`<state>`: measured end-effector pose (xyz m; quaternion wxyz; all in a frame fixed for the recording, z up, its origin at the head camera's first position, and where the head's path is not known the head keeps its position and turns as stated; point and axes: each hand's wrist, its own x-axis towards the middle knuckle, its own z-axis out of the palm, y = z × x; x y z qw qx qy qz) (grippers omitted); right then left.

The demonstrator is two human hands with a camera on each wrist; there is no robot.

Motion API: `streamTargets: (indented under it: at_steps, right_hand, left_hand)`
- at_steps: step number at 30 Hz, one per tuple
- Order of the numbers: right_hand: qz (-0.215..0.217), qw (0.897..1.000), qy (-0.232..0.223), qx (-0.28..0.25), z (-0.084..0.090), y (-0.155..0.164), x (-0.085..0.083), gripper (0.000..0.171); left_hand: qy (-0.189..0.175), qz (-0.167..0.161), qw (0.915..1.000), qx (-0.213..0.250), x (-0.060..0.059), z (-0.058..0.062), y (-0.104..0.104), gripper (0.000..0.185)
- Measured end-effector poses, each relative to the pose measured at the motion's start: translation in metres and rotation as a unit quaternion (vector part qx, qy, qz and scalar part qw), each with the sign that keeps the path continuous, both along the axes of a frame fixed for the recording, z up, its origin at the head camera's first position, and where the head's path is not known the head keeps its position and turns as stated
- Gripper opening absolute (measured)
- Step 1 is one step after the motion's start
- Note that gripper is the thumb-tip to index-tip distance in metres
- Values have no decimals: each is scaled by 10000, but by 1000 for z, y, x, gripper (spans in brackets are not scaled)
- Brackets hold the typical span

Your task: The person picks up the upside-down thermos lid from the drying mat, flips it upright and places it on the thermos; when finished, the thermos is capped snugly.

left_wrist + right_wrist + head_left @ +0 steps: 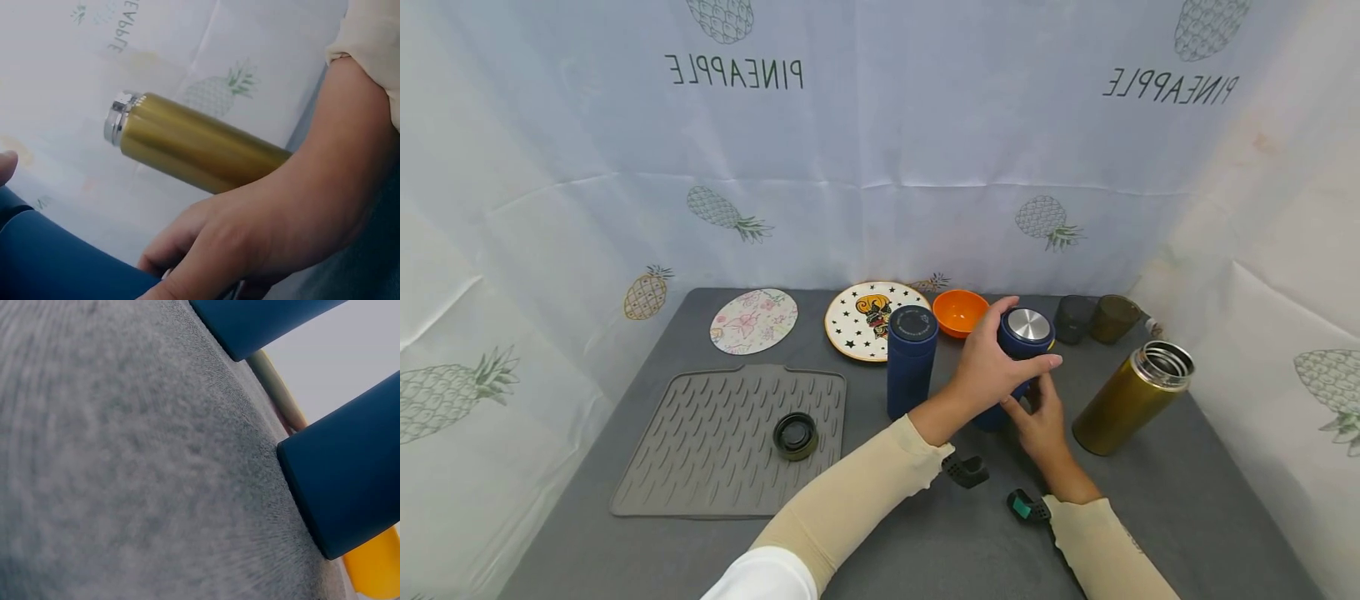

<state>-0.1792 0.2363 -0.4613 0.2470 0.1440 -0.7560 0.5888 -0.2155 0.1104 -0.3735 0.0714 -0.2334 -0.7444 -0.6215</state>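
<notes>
The left hand (992,367) is curled round the upper part of a dark blue flask (1025,343), fingers wrapped across its front and thumb over the top edge, just under the flat brushed-metal lid. The right hand (1039,421) grips the same flask lower down, fingers bent against its base. The flask stands on the grey surface (1150,517), right of centre.

Only the head view shows both hands and the whole layout. The left wrist view shows the right hand (250,237) up close on the smooth blue wall (56,262), with a gold metal flask (194,150) behind it, its steel threaded neck uncapped. The right wrist view shows no hand, only the coarse felt-like weave of the surface (125,462) and 2 matt blue cylinders.

Just left of the held flask stands a second blue flask (912,360) with a dark cap. Behind are an orange bowl (959,312), a star-printed plate (857,321) and a floral oval plate (754,320). A ribbed grey silicone mat (715,450) carries a round dark lid (795,435).
</notes>
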Motion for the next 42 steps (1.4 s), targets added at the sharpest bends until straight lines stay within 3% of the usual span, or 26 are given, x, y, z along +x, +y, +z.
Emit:
streamTargets:
  at_steps: [5, 19, 27, 35, 39, 42]
  right_hand:
    - [54, 9999, 36, -130, 1, -1, 0, 60]
    - [2, 9999, -166, 36, 5, -2, 2, 59]
    - [-48, 9997, -222, -106, 6, -4, 3, 56]
    - [21, 10000, -16, -70, 5, -3, 2, 58]
    - [71, 9999, 65, -93, 4, -3, 2, 56]
    - [50, 9999, 83, -75, 3, -3, 2, 57]
  left_hand:
    - [-85, 153, 9998, 56, -4, 0, 6, 84]
    - [397, 520, 9966, 507, 0, -10, -2, 71]
    - [679, 251, 9967, 368, -2, -9, -6, 69]
    - [59, 31, 10000, 11, -3, -3, -2, 81]
    - [-257, 126, 9996, -26, -3, -1, 2, 84]
    - [-234, 230, 9995, 27, -2, -3, 4, 84]
